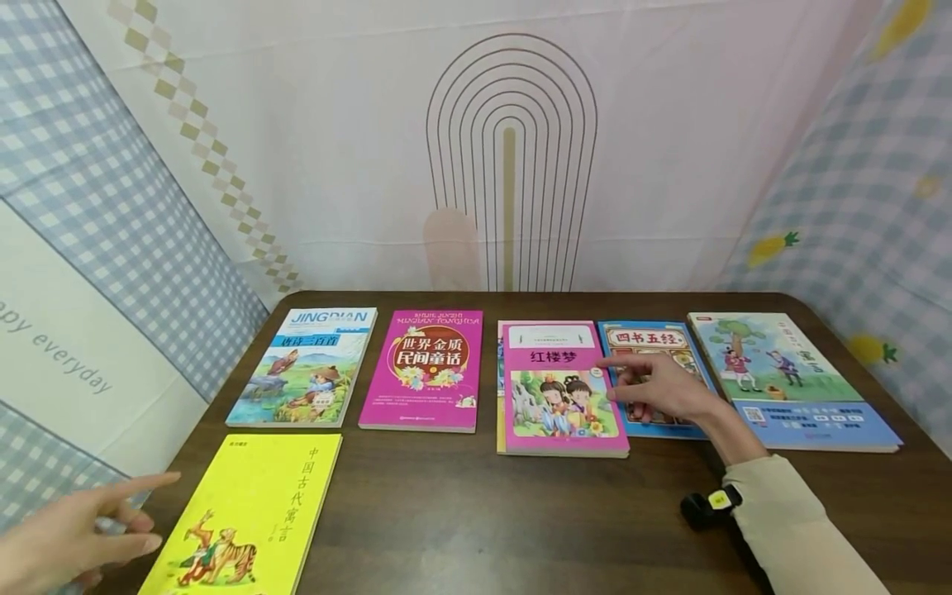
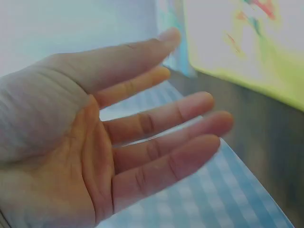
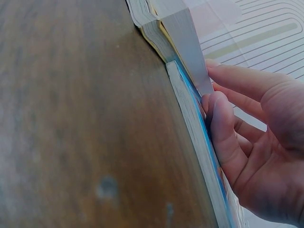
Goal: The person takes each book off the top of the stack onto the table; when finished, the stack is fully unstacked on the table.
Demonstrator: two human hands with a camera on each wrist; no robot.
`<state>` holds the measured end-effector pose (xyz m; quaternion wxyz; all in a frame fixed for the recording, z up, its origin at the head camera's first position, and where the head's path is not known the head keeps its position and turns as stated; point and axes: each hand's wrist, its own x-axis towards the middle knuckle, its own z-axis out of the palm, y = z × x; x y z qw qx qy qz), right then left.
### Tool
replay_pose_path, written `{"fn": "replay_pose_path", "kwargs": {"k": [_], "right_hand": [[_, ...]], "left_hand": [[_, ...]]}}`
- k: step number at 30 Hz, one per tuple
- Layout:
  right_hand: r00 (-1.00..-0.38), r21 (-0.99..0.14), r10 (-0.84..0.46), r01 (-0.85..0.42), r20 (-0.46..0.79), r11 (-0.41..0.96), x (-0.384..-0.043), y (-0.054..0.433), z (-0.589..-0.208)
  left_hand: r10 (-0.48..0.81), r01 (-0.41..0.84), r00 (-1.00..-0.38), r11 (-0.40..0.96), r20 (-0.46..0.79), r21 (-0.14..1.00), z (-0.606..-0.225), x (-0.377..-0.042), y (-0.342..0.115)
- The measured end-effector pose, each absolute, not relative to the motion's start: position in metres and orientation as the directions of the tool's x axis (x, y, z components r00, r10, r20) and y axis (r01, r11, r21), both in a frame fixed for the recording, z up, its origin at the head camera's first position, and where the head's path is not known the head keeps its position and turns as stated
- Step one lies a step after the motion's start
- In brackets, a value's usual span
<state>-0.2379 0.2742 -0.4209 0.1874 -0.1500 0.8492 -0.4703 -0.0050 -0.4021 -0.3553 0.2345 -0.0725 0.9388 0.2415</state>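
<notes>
A pink book (image 1: 558,397) with two cartoon figures lies on top of another book (image 1: 501,413), whose left edge peeks out. My right hand (image 1: 662,384) is at the pink book's right edge, index fingertip on the cover and thumb beside the edge. A gap shows between the two. Under that hand lies a blue book (image 1: 654,420), partly covered by the hand and overlapped by the pink book. At the lower left, my left hand (image 1: 85,525) hovers beside a yellow book (image 1: 245,504), holding nothing. Its fingers (image 2: 166,161) are spread and slightly bent.
A blue landscape-covered book (image 1: 305,372) and a magenta book (image 1: 424,372) lie at the back left of the brown table (image 1: 461,521). At the right is a book with a tree cover (image 1: 788,372). Patterned cloth (image 1: 357,124) hangs behind; a dark strap (image 1: 714,504) trails from the right wrist.
</notes>
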Motion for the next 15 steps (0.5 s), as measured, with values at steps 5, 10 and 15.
{"fn": "replay_pose_path", "kwargs": {"k": [5, 10, 15], "right_hand": [[-0.882, -0.865, -0.440, -0.080, -0.170, 0.495, -0.236, 0.275, -0.422], [-0.885, -0.862, -0.435, -0.083, -0.167, 0.501, -0.236, 0.274, -0.421], [-0.887, -0.856, -0.429, -0.084, -0.169, 0.510, -0.236, 0.274, -0.420]], "left_hand": [[0.168, -0.059, -0.924, 0.825, -0.344, 0.562, -0.332, -0.027, -0.363], [0.388, 0.095, -0.891, 0.669, -0.237, 0.737, -0.317, -0.057, -0.319], [0.488, 0.143, -0.848, 0.586, -0.206, 0.797, -0.302, -0.092, -0.271]]}}
